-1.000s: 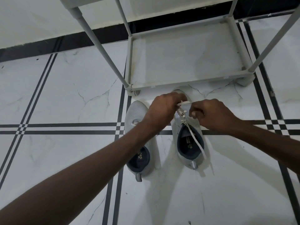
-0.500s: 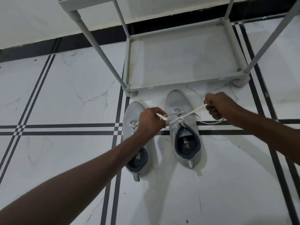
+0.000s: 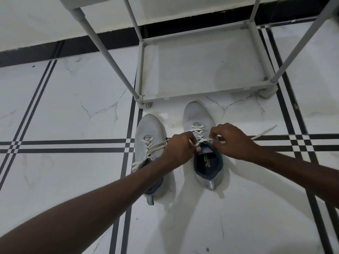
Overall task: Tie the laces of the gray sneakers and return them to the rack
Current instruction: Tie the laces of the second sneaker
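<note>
Two gray sneakers stand side by side on the tiled floor, toes toward the rack. The right sneaker (image 3: 199, 116) has white laces (image 3: 199, 133) crossing its tongue. My left hand (image 3: 178, 149) and my right hand (image 3: 232, 141) meet over the top of its tongue, each pinching a lace strand. One lace end (image 3: 265, 132) trails out to the right past my right hand. The left sneaker (image 3: 149, 128) sits under my left forearm, its white laces (image 3: 148, 153) loose and spilling to the left. The gray shoe rack (image 3: 201, 94) stands just beyond the toes.
The rack's lowest shelf (image 3: 200, 65) is bare, framed by slanting gray poles (image 3: 104, 50). A black skirting band (image 3: 73, 45) runs along the white wall behind. White marble tiles with dark stripe lines (image 3: 64, 145) surround the shoes.
Both hands, pulled apart with the lace stretched taut half a second ago, have come back together over the right sneaker's tongue. A loose lace end now lies out to the right.
</note>
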{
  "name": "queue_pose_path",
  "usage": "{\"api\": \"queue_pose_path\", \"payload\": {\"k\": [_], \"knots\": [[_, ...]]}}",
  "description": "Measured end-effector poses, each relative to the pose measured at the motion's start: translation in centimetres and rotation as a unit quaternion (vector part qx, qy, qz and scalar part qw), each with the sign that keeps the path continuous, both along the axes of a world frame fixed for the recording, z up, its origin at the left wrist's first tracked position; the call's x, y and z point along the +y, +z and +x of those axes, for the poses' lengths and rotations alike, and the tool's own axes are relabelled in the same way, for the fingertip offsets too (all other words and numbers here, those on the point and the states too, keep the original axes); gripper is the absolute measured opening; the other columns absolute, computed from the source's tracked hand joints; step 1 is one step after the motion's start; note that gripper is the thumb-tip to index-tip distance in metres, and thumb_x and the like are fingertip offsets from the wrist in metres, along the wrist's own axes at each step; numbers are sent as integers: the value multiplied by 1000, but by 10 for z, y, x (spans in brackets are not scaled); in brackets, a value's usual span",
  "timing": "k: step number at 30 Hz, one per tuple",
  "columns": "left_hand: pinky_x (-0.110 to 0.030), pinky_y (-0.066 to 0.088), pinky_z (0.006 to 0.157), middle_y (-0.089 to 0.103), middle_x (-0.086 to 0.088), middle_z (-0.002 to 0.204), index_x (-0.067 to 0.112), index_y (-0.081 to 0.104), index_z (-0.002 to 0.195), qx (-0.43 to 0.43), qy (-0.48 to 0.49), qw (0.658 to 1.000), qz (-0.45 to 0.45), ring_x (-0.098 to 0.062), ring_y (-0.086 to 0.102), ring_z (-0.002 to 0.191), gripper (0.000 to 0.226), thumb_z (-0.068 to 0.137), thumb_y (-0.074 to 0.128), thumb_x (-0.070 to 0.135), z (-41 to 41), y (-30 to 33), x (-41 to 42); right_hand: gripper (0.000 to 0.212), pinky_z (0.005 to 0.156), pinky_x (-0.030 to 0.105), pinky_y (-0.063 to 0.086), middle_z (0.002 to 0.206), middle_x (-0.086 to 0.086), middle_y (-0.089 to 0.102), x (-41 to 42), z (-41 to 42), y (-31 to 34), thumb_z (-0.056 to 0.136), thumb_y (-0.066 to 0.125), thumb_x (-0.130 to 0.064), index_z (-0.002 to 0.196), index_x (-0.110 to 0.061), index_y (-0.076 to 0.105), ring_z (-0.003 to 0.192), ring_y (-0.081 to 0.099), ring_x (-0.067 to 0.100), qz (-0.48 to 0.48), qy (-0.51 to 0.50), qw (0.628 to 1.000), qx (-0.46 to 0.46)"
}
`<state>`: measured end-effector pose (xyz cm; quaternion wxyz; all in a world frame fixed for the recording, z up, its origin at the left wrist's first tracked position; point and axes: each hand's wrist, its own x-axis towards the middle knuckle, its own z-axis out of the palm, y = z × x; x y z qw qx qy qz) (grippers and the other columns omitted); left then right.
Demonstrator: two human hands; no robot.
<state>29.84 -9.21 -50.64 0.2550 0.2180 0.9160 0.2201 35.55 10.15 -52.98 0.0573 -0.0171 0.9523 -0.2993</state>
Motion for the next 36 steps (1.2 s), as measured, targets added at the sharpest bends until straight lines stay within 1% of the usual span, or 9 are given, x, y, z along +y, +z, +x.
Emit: {"api": "queue_pose_path", "payload": {"k": [5,8,10,13,20,25,29,32,36], "knots": [[-34,61,66,73,-3,68,8,70,83,-46,29,997,52,-25,74,63,11,83,75,18,-11,1,-4,27,51,28,31,49,-3,50,1,-8,16,87,53,-7,60,-4,52,41,42,8,-191,-95,969,-122],[-29,56,71,76,0,76,13,72,80,-2,1,1000,9,-18,73,71,14,81,78,26,-16,2,-11,45,43,23,29,50,8,50,15,-7,16,92,58,-40,63,-7,65,41,39,18,-209,-59,950,-227],[-34,55,77,78,-1,82,15,73,79,-7,-8,1000,-16,-19,71,79,13,80,78,26,-19,0,-15,42,40,21,26,54,12,50,25,-5,12,92,60,-42,66,-10,69,41,34,19,-213,-21,942,-259],[-29,52,75,78,-3,88,14,75,83,-10,-26,998,-56,-19,71,84,13,80,79,25,-18,-3,-16,38,41,20,30,50,5,51,36,-6,0,94,59,-33,63,-12,67,37,35,13,-170,-8,953,-249],[-24,46,73,77,-5,94,12,78,90,-34,-38,994,-92,-19,70,90,18,81,79,28,-18,-4,-22,46,64,29,41,44,-8,52,42,-6,-26,94,56,-26,49,-23,52,45,46,5,-49,23,977,-206],[-22,56,59,79,-10,82,8,77,83,-95,-3,994,-49,-20,71,67,6,82,77,14,-27,-4,-39,42,64,32,39,54,-8,52,41,-5,-11,96,52,-24,54,-25,51,55,49,9,26,28,985,-168],[-26,56,60,75,-7,73,4,76,85,-198,46,977,63,-11,64,58,16,86,75,21,-43,16,-56,33,54,24,37,56,-1,62,47,-1,18,99,48,-20,70,-10,58,48,49,6,-138,-67,971,-184],[-20,48,57,67,4,66,-6,70,92,-268,109,941,175,-10,55,58,35,92,67,29,-54,35,-53,31,51,23,41,78,14,70,37,0,45,101,46,-19,88,5,59,55,53,15,-311,-139,920,-194],[-26,54,79,77,-1,103,8,66,87,-363,129,883,270,-19,70,102,31,98,56,35,-55,43,-31,32,70,30,51,96,4,77,17,-3,60,102,44,-22,92,0,64,79,64,21,-423,-140,872,-202]]}}
